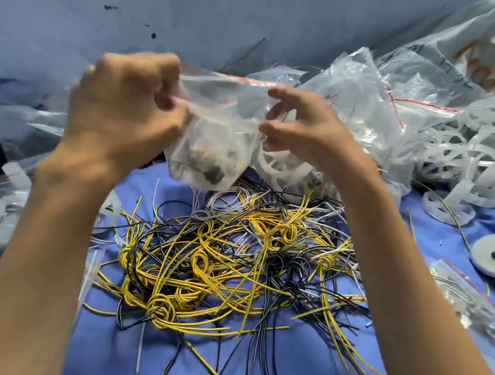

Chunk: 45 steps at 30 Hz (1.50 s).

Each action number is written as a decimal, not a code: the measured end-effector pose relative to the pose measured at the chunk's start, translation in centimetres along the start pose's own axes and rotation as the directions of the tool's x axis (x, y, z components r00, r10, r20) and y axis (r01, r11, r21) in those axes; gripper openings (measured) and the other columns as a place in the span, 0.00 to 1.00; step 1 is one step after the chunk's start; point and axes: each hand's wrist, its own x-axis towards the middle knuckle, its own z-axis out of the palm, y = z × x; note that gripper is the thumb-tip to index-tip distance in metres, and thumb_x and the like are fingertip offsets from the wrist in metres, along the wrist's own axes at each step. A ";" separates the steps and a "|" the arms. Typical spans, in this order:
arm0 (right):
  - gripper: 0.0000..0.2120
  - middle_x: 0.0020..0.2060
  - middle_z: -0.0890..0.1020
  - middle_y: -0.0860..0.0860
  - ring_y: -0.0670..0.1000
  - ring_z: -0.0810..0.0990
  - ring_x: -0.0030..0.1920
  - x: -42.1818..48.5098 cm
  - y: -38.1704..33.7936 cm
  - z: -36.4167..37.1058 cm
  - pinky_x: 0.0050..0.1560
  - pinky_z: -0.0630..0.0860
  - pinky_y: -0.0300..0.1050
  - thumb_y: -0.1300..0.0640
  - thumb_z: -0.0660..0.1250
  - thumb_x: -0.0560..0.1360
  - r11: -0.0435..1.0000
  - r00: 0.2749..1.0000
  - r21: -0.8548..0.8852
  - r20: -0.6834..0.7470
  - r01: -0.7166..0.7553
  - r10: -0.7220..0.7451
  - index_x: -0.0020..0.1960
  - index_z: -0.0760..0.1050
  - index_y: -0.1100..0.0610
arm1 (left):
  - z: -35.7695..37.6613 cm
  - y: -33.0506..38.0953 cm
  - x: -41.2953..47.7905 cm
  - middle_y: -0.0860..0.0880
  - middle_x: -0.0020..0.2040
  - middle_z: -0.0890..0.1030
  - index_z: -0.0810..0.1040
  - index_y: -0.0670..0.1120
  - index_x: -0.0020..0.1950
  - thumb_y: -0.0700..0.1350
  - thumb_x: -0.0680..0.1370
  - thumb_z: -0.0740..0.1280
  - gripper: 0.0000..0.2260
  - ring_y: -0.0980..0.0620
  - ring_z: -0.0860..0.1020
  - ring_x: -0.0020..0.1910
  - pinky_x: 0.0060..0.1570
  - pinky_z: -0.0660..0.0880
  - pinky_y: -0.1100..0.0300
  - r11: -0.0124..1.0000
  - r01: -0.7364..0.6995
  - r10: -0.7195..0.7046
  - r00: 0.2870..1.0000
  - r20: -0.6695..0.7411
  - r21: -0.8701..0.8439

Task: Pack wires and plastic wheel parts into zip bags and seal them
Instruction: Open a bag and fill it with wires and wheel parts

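Grips the part-filled, unsealed zip bag (214,142) in the left hand (128,102), rests curled fingers of the right hand (302,126) on it, grasp unclear, with the wire heap (228,260) unpacked below.

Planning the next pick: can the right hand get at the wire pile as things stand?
Likely yes, once freed. The right hand is pinching the zip bag, which the left hand also grips. The wire pile lies mostly uncovered just below both hands.

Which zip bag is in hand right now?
The filled zip bag held up between the left hand and right hand, above the wires; the other bags lie at right on the cloth.
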 end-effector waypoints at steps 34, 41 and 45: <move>0.11 0.46 0.82 0.48 0.49 0.80 0.42 -0.3 -1.4 0.9 0.43 0.72 0.30 0.66 0.69 0.71 0.831 0.908 -0.367 0.136 0.419 -0.397 0.50 0.83 0.55 | 0.5 0.9 -0.6 0.55 0.70 0.66 0.78 0.64 0.39 0.63 0.67 0.72 0.07 0.55 0.59 0.65 0.63 0.55 0.69 0.948 -0.283 0.318 0.849 0.421 -0.145; 0.12 0.57 0.77 0.49 0.47 0.78 0.52 -1.3 -2.2 -0.6 0.51 0.76 0.43 0.60 0.72 0.71 0.854 0.911 -0.364 0.321 0.372 -0.260 0.51 0.82 0.47 | 0.6 -0.3 0.2 0.50 0.50 0.80 0.83 0.50 0.49 0.44 0.75 0.67 0.06 0.50 0.77 0.49 0.53 0.71 0.59 0.994 -0.053 0.077 0.957 0.279 -0.092; 0.08 0.43 0.83 0.41 0.39 0.80 0.45 -1.9 -2.5 -1.6 0.40 0.75 0.33 0.43 0.71 0.69 0.823 0.900 -0.480 0.429 0.304 -0.083 0.46 0.82 0.43 | 1.0 -1.1 0.4 0.44 0.51 0.78 0.82 0.49 0.55 0.35 0.72 0.62 0.16 0.43 0.76 0.50 0.56 0.72 0.54 0.998 0.056 -0.055 0.994 0.092 -0.001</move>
